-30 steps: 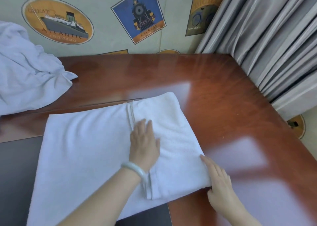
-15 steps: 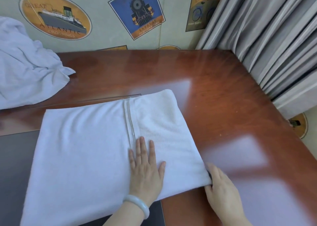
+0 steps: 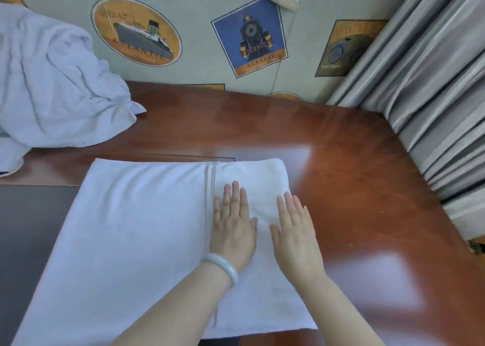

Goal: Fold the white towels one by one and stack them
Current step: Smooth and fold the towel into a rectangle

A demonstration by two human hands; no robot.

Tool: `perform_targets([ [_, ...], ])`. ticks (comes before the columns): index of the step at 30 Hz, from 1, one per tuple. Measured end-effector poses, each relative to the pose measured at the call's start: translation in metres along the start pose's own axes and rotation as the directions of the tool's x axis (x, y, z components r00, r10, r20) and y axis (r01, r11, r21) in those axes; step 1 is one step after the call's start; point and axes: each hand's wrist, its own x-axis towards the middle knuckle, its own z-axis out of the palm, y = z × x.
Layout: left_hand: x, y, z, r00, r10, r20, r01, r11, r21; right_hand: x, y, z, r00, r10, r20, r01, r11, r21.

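The red-brown counter [image 3: 354, 167] fills most of your view, with a grey curtain [image 3: 433, 83] hanging along its right side. The white towel [image 3: 131, 240] lies flat on the counter in front of you, partly folded. Its right portion is doubled over, and a woven stripe [image 3: 211, 183] runs front to back where that layer ends. Its left part covers a dark panel [image 3: 31, 227] set into the counter. A crumpled heap of white towels [image 3: 52, 83] sits at the far left against the wall, well apart from the flat one.

Your left hand [image 3: 232, 230] presses palm-down on the doubled part just right of the stripe, as it did 0.5 s ago, its fingers straight and close together. Your right hand [image 3: 296, 238] has left the towel's near right corner and now lies flat on the towel beside the left hand, its fingers straight and slightly apart. Neither hand grips anything. A pale bangle [image 3: 225, 265] circles your left wrist.
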Motion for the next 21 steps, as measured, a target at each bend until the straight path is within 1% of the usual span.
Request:
perform_targets([
  [2,0.012,-0.017,0.008,0.999,-0.031,0.017,0.031,0.999,0.044,0.014,-0.001,0.026,0.985,0.037,0.171,-0.014,0.991,-0.133],
  [4,0.012,-0.028,0.016,1.000,-0.029,-0.008,0.029,0.998,0.063,0.015,0.003,0.042,0.973,0.063,0.223,-0.018,0.979,-0.201],
  [5,0.011,-0.029,0.018,0.999,-0.025,-0.019,0.026,0.998,0.055,0.014,0.005,0.044,0.970,0.052,0.238,-0.008,0.983,-0.182],
  [7,0.009,-0.028,0.020,0.998,-0.033,-0.048,0.034,0.999,0.020,0.015,0.010,0.036,0.972,0.022,0.235,-0.005,0.997,-0.072],
  [8,0.009,-0.027,0.020,0.997,-0.032,-0.064,0.032,0.999,0.001,0.021,0.014,0.028,0.984,0.016,0.180,-0.020,1.000,0.018],
  [10,0.009,-0.027,0.019,0.998,-0.026,-0.057,0.024,0.999,-0.021,0.045,0.022,0.008,0.998,0.061,0.034,-0.067,0.975,0.210],
  [11,0.009,-0.028,0.020,0.998,-0.028,-0.054,0.027,0.999,-0.019,0.063,0.027,0.000,0.996,0.093,-0.006,-0.088,0.955,0.283],
  [12,0.009,-0.029,0.020,0.998,-0.033,-0.058,0.032,0.999,-0.015,0.085,0.031,-0.007,0.993,0.119,-0.003,-0.111,0.939,0.325],
  [13,0.009,-0.029,0.020,0.997,-0.038,-0.063,0.038,0.999,-0.014,0.108,0.034,-0.012,0.991,0.126,0.037,-0.131,0.930,0.342],
  [15,0.010,-0.028,0.019,0.998,-0.039,-0.058,0.038,0.999,-0.014,0.153,0.038,-0.019,0.978,0.115,0.173,-0.174,0.908,0.381],
  [17,0.010,-0.028,0.019,0.998,-0.040,-0.050,0.040,0.999,-0.004,0.184,0.040,-0.015,0.938,0.063,0.342,-0.217,0.874,0.434],
  [18,0.010,-0.028,0.019,0.998,-0.045,-0.053,0.045,0.999,0.002,0.193,0.040,-0.013,0.912,0.032,0.408,-0.219,0.880,0.421],
  [19,0.010,-0.028,0.019,0.997,-0.049,-0.058,0.050,0.999,0.008,0.200,0.041,-0.010,0.895,0.013,0.446,-0.203,0.903,0.380],
  [21,0.011,-0.028,0.018,0.997,-0.053,-0.050,0.054,0.998,0.028,0.210,0.041,-0.010,0.905,-0.030,0.425,-0.102,0.953,0.285],
])
